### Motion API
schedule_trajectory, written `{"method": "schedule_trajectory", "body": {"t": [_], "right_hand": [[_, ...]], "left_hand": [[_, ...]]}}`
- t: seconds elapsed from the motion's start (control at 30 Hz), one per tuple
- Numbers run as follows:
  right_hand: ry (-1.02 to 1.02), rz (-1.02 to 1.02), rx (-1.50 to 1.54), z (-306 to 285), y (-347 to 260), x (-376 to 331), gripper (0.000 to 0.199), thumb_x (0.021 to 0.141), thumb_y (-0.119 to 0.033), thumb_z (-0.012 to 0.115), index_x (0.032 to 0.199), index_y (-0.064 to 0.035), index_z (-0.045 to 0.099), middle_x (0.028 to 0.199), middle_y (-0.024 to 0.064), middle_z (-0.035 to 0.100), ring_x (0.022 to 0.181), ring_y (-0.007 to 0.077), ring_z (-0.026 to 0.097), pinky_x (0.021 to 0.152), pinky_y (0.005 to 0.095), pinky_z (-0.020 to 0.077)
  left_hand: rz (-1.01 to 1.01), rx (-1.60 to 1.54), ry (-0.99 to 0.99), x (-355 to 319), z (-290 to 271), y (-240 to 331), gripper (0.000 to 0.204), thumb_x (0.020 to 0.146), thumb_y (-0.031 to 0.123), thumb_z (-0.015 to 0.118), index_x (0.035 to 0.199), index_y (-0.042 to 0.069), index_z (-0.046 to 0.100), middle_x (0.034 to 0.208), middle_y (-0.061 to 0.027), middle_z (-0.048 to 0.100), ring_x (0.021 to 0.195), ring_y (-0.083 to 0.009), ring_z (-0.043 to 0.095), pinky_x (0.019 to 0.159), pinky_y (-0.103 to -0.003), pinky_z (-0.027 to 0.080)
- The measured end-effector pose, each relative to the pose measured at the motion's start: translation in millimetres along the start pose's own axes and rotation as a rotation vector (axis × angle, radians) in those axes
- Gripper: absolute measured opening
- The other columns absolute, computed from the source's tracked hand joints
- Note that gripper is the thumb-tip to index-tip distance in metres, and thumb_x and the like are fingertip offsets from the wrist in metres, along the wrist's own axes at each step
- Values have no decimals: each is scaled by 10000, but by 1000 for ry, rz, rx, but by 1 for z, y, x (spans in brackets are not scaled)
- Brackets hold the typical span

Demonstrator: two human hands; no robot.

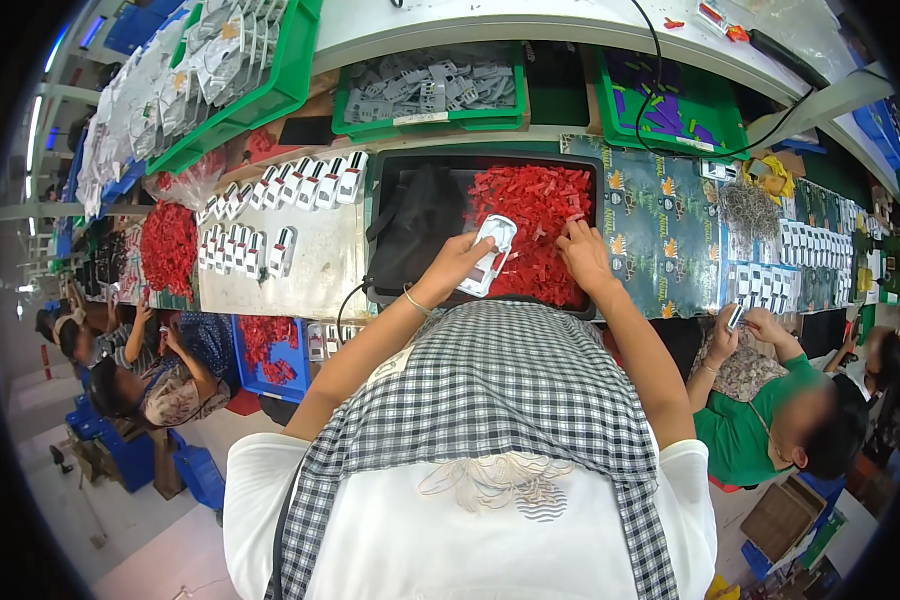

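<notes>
A white plastic casing (494, 240) with a red piece along its edge is gripped in my left hand (458, 262), over the middle of a black tray (420, 160). My right hand (586, 258) reaches into the heap of small red plastic pieces (530, 190) on the tray's right side. Its fingers are bent and drawn together at the heap; whatever lies between the fingertips is hidden. Dark cloth or plastic (420, 220) covers the tray's left part.
Rows of white casings (310, 182) stand on the table to the left. Green bins hold grey-white parts (430, 90) and purple and yellow-green parts (660, 110). At right, a co-worker in green (750, 410) handles a casing. A black cable (345, 305) runs beside the tray.
</notes>
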State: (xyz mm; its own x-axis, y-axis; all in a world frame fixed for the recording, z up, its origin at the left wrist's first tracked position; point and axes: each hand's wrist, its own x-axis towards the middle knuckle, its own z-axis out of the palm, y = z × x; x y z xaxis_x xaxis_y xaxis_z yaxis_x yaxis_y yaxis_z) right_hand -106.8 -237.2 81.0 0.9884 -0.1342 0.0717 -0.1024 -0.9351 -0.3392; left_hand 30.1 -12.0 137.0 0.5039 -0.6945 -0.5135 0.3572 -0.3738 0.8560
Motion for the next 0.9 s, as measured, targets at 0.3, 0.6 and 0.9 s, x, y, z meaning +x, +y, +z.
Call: {"method": "schedule_trajectory", "body": {"t": [0.3, 0.6, 0.9], "right_hand": [[404, 71, 366, -58, -57, 10, 83, 740, -72, 661, 813, -100, 632, 836, 62, 590, 810, 255, 575, 710, 372, 460], [371, -34, 292, -64, -100, 13, 121, 712, -64, 682, 817, -80, 625, 830, 47, 547, 808, 239, 529, 675, 354, 422], [324, -18, 264, -62, -108, 6, 127, 694, -87, 695, 808, -79, 641, 862, 40, 521, 839, 238, 495, 688, 365, 400]], "left_hand": [[6, -278, -50, -7, 24, 20, 391, 982, 347, 399, 1108, 15, 563, 942, -47, 618, 740, -86, 588, 599, -215, 484], [123, -182, -49, -8, 37, 21, 361, 991, 292, 384, 1091, -16, 543, 983, -46, 584, 910, -87, 518, 791, -236, 434], [139, -234, -13, -11, 42, 15, 371, 992, 321, 377, 1039, -8, 542, 930, -46, 558, 836, -88, 521, 688, -248, 488]]}}
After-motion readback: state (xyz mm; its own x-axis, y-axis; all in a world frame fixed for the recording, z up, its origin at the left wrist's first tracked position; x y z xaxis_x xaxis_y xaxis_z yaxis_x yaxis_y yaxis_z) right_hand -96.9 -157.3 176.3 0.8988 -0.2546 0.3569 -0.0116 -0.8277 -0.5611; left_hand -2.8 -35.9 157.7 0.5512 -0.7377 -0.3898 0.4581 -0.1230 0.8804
